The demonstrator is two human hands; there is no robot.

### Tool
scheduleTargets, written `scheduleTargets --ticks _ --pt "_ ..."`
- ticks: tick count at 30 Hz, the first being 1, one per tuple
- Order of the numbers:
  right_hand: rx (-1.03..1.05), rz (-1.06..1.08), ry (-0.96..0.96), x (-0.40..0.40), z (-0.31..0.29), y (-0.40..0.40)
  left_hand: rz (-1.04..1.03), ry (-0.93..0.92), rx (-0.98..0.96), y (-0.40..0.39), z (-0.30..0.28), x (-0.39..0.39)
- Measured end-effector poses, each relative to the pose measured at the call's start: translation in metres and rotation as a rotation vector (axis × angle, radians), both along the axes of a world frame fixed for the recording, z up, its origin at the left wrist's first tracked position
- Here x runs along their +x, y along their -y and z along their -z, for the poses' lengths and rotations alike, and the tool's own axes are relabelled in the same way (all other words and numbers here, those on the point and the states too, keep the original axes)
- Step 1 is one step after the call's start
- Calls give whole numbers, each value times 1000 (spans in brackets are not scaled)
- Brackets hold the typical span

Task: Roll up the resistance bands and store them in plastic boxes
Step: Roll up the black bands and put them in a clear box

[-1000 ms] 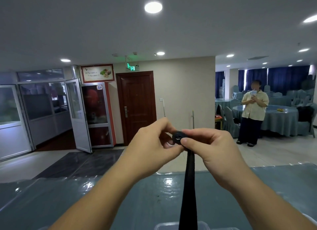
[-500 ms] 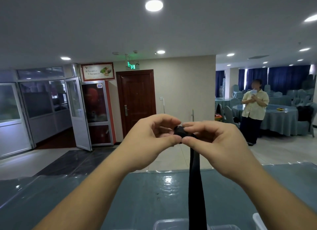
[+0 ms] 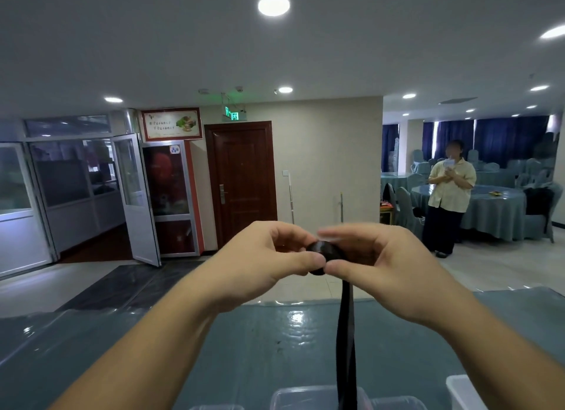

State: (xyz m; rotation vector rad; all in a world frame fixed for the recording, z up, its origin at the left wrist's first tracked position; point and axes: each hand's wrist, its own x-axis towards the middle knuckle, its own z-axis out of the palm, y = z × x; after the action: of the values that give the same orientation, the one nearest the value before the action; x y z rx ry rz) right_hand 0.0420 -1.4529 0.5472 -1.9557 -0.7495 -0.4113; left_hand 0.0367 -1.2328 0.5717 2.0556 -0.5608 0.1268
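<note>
2 hands pinch 1 black resistance band at chest height over the table: left hand and right hand both curled on the coil. Keep the hanging tail taut, edges aligned, above the plastic boxes.

Black resistance band; glossy teal table; clear plastic boxes; dark red-brown door beyond the hands.

Black band, part-rolled, tail hanging
</note>
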Motion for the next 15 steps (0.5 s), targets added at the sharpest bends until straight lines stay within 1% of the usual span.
scheduleTargets --ticks 2,4,6,8,9,10,13,14,15 --pt "163 20 16 0 2 -4 33 -12 -95 -1 0 0" --pt "320 48 51 1 8 -10 52 -39 -298 5 6 2" --pt "402 47 49 2 12 -18 81 -76 -508 16 15 5" --pt "410 60 43 4 10 -19 78 -118 -638 23 20 8" --pt "383 58 30 5 7 -18 54 -127 -636 22 20 8" --pt "336 44 13 6 4 -15 22 -112 -573 19 18 8" --pt "148 1 0 6 -8 -8 -2 -12 -202 4 7 8" --pt "105 -9 0 5 -11 -6 -5 3 -132 1 2 7" --pt "71 -17 1 5 -13 -5 -17 11 -101 -2 -1 7"
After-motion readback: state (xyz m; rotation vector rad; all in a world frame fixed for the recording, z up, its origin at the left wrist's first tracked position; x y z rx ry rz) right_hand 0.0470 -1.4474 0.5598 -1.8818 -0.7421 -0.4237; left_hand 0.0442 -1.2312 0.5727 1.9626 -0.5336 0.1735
